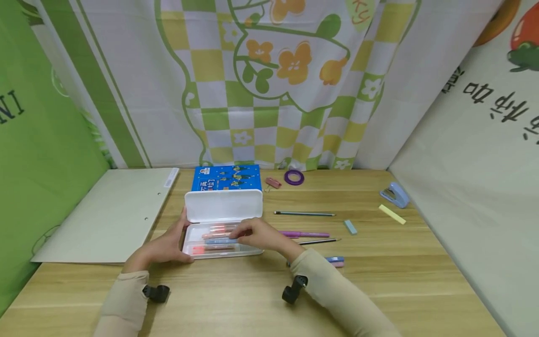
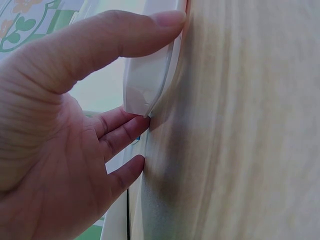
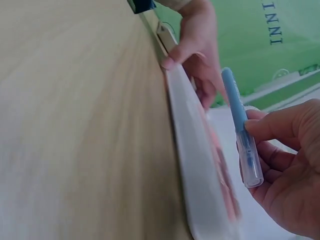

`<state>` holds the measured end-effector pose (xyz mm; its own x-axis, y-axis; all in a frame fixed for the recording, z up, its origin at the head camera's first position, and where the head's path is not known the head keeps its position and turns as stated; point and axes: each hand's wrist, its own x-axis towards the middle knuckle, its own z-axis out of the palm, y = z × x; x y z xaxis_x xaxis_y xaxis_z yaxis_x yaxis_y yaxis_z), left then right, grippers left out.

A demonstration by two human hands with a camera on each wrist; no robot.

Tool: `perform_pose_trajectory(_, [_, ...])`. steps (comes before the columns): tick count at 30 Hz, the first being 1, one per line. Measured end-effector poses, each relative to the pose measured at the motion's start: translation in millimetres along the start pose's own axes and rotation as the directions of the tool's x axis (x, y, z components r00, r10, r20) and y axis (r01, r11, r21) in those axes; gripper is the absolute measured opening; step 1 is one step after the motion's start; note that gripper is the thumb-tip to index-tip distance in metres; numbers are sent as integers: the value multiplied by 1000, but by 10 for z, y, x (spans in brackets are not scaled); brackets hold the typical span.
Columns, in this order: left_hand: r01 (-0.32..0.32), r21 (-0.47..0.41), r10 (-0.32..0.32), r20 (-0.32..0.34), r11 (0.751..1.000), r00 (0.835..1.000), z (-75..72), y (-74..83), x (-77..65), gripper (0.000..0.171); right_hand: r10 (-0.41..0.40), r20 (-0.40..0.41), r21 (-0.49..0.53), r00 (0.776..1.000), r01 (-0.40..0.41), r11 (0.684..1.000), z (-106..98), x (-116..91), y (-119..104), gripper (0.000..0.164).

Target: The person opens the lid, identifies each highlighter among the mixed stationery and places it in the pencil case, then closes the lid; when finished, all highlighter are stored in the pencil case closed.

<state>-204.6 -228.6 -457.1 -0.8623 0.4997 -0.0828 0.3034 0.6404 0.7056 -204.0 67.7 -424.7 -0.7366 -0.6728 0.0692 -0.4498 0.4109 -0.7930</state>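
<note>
A white pencil case lies on the table with its lid raised at the back. Several pens and markers lie inside, among them one with a coral-red end. My left hand holds the case's left end, thumb at the front edge and fingers around the back corner, as the left wrist view shows on the case wall. Between thumb and fingers, my right hand pinches a light-blue pen with a clear cap, just over the case. In the head view, the right fingers hide part of the case.
Behind the case lies a blue box or book. A binder clip, purple tape ring, pencil, purple pen, eraser-like green block, yellow strip and blue stapler stretch rightward. A pale board lies left.
</note>
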Motion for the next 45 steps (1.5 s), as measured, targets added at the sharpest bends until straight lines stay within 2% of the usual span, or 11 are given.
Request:
perform_pose_trajectory(5, [-33, -11, 33, -5, 999, 999, 4, -10, 5, 137, 58, -9, -30, 998, -59, 998, 256, 214, -34, 15])
perform_pose_trajectory(10, [-29, -13, 29, -1, 999, 1000, 1, -5, 4, 137, 33, -42, -135, 999, -38, 990, 392, 319, -72, 13])
perform_pose_trajectory(15, [4, 1, -4, 12, 1000, 1000, -8, 9, -8, 137, -5, -31, -212, 1000, -2, 977, 460, 345, -106, 15])
perform_pose_trajectory(26, [-9, -2, 9, 2, 1000, 1000, -13, 31, -21, 136, -41, -49, -364, 998, 21, 931, 529, 363, -150, 15])
perform_pose_trajectory(30, [0, 3, 0, 4, 1000, 1000, -8, 30, -20, 135, 15, -63, -250, 998, -31, 968, 509, 351, -125, 14])
perform_pose_trajectory(32, [6, 7, -6, 6, 1000, 1000, -6, 33, -24, 135, 80, -62, -120, 995, -87, 989, 474, 334, -88, 13])
perform_pose_trajectory(34, [8, 10, -8, 4, 1000, 1000, -4, 35, -26, 135, 125, -55, 28, 991, -124, 992, 421, 305, -48, 11])
perform_pose_trajectory(37, [6, 9, -6, 2, 1000, 1000, -4, 31, -21, 135, 159, -41, 220, 986, -146, 964, 316, 226, 5, 13])
perform_pose_trajectory(40, [-4, 5, 4, -2, 1000, 1000, -4, 22, -15, 136, 154, -34, 360, 988, -131, 924, 194, 101, 34, 17])
perform_pose_trajectory(42, [-25, -1, 25, -7, 1000, 1000, -4, 13, -11, 137, 159, -26, 403, 987, -135, 905, 97, -10, 48, 19])
perform_pose_trajectory(45, [-64, -14, 64, -18, 998, 998, -1, -1, -4, 138, 147, -28, 421, 989, -122, 899, -63, -209, 71, 21])
